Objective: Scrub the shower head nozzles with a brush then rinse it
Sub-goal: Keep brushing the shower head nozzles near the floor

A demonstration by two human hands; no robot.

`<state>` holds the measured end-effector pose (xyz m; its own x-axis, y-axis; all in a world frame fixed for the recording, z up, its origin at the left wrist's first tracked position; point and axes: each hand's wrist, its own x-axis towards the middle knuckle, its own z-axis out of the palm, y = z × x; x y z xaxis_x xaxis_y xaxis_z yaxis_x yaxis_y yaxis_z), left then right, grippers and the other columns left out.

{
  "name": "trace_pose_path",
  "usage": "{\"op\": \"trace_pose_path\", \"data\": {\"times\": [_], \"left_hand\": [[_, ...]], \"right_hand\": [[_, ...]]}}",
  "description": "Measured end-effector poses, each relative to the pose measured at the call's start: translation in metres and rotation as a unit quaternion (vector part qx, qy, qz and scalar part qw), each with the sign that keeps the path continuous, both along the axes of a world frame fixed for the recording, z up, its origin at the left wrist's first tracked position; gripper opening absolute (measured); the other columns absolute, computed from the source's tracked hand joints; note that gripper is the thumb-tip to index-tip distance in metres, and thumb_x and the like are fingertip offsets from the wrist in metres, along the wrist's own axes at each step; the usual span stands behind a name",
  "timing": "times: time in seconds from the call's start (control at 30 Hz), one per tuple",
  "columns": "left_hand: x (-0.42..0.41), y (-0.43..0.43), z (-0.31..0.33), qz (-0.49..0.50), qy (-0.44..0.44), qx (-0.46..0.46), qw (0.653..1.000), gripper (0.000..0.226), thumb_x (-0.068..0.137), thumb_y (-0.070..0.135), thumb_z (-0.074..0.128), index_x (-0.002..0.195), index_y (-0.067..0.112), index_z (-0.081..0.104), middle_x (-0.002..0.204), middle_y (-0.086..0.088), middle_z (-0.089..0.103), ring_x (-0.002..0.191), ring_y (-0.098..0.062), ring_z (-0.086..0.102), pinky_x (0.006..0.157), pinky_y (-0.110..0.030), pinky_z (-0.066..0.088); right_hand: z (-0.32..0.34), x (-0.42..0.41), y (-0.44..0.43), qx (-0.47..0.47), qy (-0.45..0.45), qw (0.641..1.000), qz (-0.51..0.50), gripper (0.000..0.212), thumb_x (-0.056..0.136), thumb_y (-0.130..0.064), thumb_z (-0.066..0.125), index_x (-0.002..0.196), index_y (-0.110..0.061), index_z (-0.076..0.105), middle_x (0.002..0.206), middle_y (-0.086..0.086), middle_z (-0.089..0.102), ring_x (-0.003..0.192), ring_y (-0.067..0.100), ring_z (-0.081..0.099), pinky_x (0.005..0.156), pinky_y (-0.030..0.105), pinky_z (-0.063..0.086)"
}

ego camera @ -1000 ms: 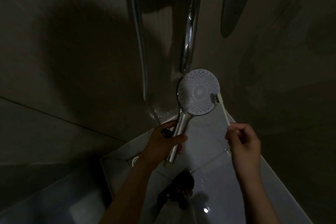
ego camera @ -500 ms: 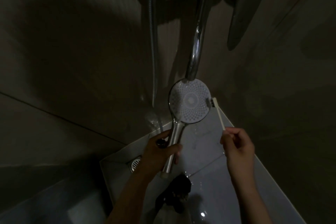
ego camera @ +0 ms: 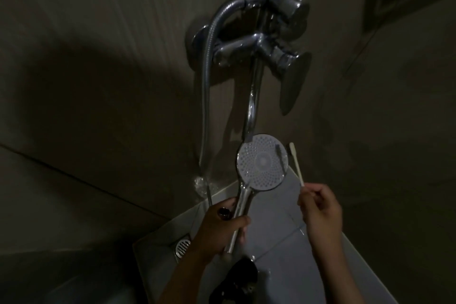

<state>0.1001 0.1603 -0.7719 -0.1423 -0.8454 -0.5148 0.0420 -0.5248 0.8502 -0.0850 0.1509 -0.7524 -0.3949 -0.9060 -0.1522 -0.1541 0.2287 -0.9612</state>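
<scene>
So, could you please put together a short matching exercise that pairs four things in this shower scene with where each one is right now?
Things:
1. shower head
2. toothbrush
3. floor drain
4. hose

Places:
A. hanging down the wall from the tap fitting
B. held by its handle in the left hand
C. set in the floor, left of the left hand
D. pinched in the right hand, beside the nozzle face

Pairs: 1-B, 2-D, 3-C, 4-A
</scene>
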Motion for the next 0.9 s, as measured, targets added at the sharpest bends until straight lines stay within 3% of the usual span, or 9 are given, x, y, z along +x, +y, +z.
{"op": "trace_pose_path", "data": {"times": [0.2, 0.37, 0.5, 0.57, 0.73, 0.9], "left_hand": [[-0.010, 0.004, 0.007, -0.004, -0.002, 0.019, 1.000, 0.012, 0.081, -0.009, 0.060, 0.085, 0.002, 0.062, 0.049, -0.006, 0.055, 0.037, -0.015, 0.050, 0.042, -0.021, 0.043], [-0.024, 0.006, 0.013, -0.002, 0.013, 0.036, 0.999, 0.017, 0.080, -0.012, 0.061, 0.088, 0.003, 0.063, 0.049, -0.007, 0.055, 0.035, -0.015, 0.050, 0.039, -0.021, 0.043], [-0.037, 0.005, 0.027, 0.000, 0.027, 0.042, 0.999, 0.025, 0.079, -0.014, 0.060, 0.095, 0.005, 0.063, 0.048, -0.007, 0.056, 0.034, -0.015, 0.050, 0.038, -0.021, 0.043], [-0.043, 0.005, 0.035, -0.010, 0.024, 0.029, 0.999, 0.026, 0.079, -0.013, 0.061, 0.097, 0.005, 0.063, 0.049, -0.007, 0.056, 0.034, -0.015, 0.050, 0.039, -0.021, 0.043], [-0.056, -0.003, 0.060, -0.043, -0.001, -0.013, 0.999, 0.024, 0.079, -0.014, 0.060, 0.084, 0.009, 0.066, 0.047, -0.004, 0.057, 0.034, -0.014, 0.050, 0.039, -0.021, 0.044], [-0.066, -0.016, 0.086, -0.055, -0.025, 0.005, 0.998, 0.023, 0.083, -0.006, 0.059, 0.099, 0.010, 0.062, 0.049, -0.005, 0.056, 0.036, -0.012, 0.050, 0.039, -0.018, 0.039]], "right_hand": [[0.022, -0.014, 0.007, -0.003, 0.009, 1.000, -0.003, 0.002, 0.087, -0.008, 0.060, 0.085, -0.008, 0.061, 0.072, 0.024, 0.050, 0.060, 0.017, 0.046, 0.057, 0.029, 0.038], [0.038, -0.023, 0.007, -0.003, 0.003, 1.000, -0.004, 0.006, 0.088, -0.009, 0.058, 0.086, -0.011, 0.062, 0.071, 0.013, 0.055, 0.063, 0.018, 0.050, 0.060, 0.031, 0.042], [0.059, -0.022, 0.002, -0.033, -0.036, 0.999, 0.013, 0.012, 0.093, -0.010, 0.052, 0.090, -0.010, 0.064, 0.064, 0.003, 0.054, 0.055, 0.009, 0.046, 0.051, 0.023, 0.037], [0.074, -0.019, -0.002, -0.054, -0.068, 0.996, 0.026, 0.016, 0.095, -0.009, 0.048, 0.094, -0.006, 0.064, 0.070, 0.005, 0.062, 0.056, 0.008, 0.053, 0.051, 0.021, 0.042], [0.108, -0.006, -0.019, -0.081, -0.184, 0.979, 0.040, 0.022, 0.097, -0.009, 0.041, 0.098, 0.002, 0.060, 0.088, 0.013, 0.070, 0.072, 0.012, 0.068, 0.062, 0.019, 0.055], [0.126, 0.015, -0.042, -0.062, -0.283, 0.955, 0.057, 0.021, 0.100, -0.011, 0.037, 0.094, 0.002, 0.052, 0.109, 0.016, 0.067, 0.100, 0.019, 0.068, 0.083, 0.026, 0.056]]}}
